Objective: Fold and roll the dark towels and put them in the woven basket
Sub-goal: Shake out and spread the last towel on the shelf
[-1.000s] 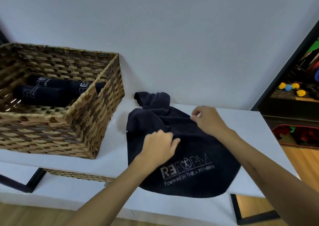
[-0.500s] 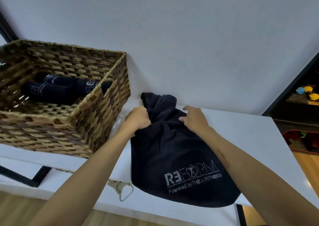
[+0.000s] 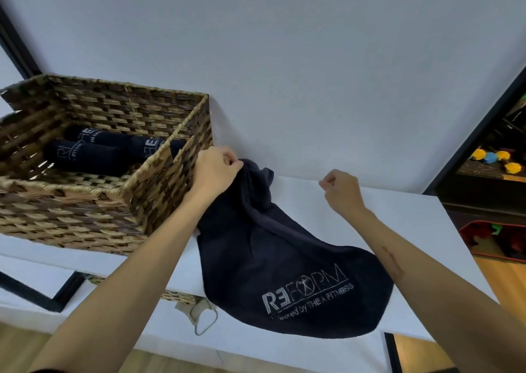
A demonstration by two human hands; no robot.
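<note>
A dark towel with a white REFORM logo lies crumpled on the white table, its lower end hanging over the front edge. My left hand grips the towel's bunched top end right beside the woven basket. My right hand hovers over bare table to the right of the towel, fingers curled and holding nothing. Rolled dark towels lie side by side on the basket's floor.
The basket stands at the table's left, against the pale wall. A light strap dangles below the table edge. At the far right a dark shelf holds small coloured items. Wooden floor shows below.
My left hand has pulled the towel's top end up and left toward the basket. My right hand has let go of the towel and moved right, off the cloth.
</note>
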